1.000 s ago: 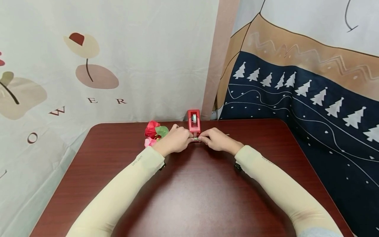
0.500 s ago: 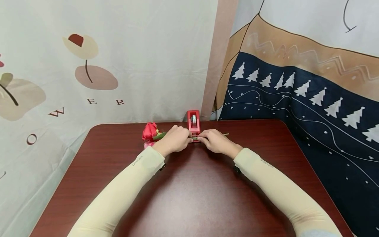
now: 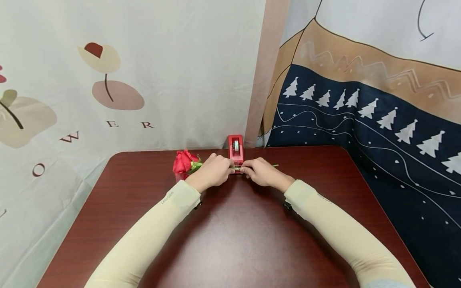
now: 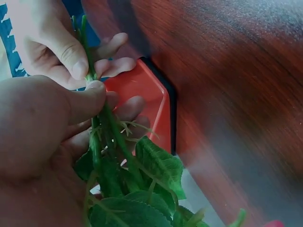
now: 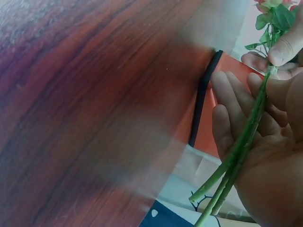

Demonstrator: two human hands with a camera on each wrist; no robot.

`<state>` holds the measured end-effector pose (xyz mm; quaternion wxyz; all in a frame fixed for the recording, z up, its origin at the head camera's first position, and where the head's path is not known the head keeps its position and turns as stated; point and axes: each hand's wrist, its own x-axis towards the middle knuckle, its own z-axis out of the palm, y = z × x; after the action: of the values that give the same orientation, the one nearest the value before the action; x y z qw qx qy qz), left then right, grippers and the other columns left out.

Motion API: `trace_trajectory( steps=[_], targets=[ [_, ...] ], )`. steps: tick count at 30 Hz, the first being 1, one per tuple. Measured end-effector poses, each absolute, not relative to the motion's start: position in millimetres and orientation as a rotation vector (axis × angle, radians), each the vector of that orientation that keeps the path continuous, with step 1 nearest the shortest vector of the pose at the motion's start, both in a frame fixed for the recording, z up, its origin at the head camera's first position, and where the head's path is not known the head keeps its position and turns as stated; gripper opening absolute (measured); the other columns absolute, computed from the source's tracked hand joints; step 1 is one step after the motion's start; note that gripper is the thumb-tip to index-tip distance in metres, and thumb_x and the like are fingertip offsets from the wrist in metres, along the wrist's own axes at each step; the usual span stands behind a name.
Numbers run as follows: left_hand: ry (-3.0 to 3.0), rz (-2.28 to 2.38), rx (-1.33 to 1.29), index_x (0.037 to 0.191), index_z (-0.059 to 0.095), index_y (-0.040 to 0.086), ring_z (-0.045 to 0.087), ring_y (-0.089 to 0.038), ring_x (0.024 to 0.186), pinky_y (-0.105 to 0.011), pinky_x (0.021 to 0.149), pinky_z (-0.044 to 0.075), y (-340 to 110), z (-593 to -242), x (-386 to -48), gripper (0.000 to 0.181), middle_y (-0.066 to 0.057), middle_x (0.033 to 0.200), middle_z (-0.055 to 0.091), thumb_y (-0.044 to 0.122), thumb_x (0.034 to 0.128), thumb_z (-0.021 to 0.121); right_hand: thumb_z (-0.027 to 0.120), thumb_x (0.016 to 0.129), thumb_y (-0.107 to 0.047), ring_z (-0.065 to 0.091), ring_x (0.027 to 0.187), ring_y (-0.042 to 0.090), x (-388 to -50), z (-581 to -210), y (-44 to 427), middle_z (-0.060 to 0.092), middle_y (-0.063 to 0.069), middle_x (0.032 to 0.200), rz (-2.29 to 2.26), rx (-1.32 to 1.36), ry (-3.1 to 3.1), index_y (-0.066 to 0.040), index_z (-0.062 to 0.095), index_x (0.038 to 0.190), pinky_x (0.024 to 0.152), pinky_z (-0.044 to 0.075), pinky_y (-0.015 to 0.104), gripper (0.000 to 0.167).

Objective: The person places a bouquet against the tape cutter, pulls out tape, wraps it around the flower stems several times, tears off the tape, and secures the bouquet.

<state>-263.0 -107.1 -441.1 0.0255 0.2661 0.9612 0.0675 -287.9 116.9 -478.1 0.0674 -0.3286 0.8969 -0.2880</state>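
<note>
White cloth (image 3: pixel 187 72): hung behind the bench (image 3: pixel 230 240), with blobby plant shapes and the letters O, W, E, R printed on it.
Bench: dark reddish wood grain, rounded far corners, a bit of glare in the middle.
Tree cloth (image 3: pixel 360 124): hung on the right; navy part covered in white trees, tan and pale parts above that.
Sleeves (image 3: pixel 155 232): pale cream, worn on both arms, which are stretched toward the far edge.
Flowers (image 3: pixel 183 161): held sideways near the far edge, heads out past the left hand (image 3: pixel 214 169), cut ends poking out past the right hand (image 3: pixel 264 171). Red bloom on top, pink petals partly hidden under it.
Left hand: stems (image 5: pixel 248 127) pinched between thumb and fingers, just below the leaves.
Right hand: same stems pinched with the thumb, right next to the other thumb; remaining fingers are loosely extended behind.
Dispenser (image 3: pixel 236 157): red, stood upright at the far edge, between and just beyond the hands. Whether it's being touched can't be told.
Leaves (image 4: pixel 158 163): green, toothed edges, bunched up below the blooms.
Tape roll (image 3: pixel 235 145): seated inside the dispenser.
Clear bit (image 5: pixel 271 70): seen on the stems where the thumbs meet; looks like tape, too blurry to be sure.
</note>
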Motion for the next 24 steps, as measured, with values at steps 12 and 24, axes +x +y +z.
trace_trajectory(
  steps=[12, 24],
  targets=[
    [2.97, 0.205, 0.852, 0.116, 0.081, 0.015, 0.078, -0.024, 0.102, -0.044, 0.093, 0.047, -108.3, -446.1, -261.3, 0.018, -0.002, 0.099, 0.083, 0.027, 0.1105, 0.069, 0.064, 0.113, -0.021, 0.063, 0.079, 0.007, -286.4, -475.9, 117.3, 0.075, -0.002, 0.088, -0.802, -1.014, 2.725, -0.014, 0.08, 0.108, 0.079, 0.056, 0.029, 0.018],
    [2.903, 0.244, 0.843, 0.114, 0.076, 0.013, 0.071, -0.029, 0.109, -0.045, 0.1, 0.045, -109.6, -441.3, -249.0, 0.018, -0.003, 0.102, 0.079, 0.029, 0.1103, 0.069, 0.065, 0.112, -0.021, 0.06, 0.078, 0.011, -279.9, -470.5, 118.3, 0.07, -0.003, 0.085, -0.753, -1.042, 2.674, -0.014, 0.078, 0.106, 0.078, 0.053, 0.03, 0.016]
  ],
)
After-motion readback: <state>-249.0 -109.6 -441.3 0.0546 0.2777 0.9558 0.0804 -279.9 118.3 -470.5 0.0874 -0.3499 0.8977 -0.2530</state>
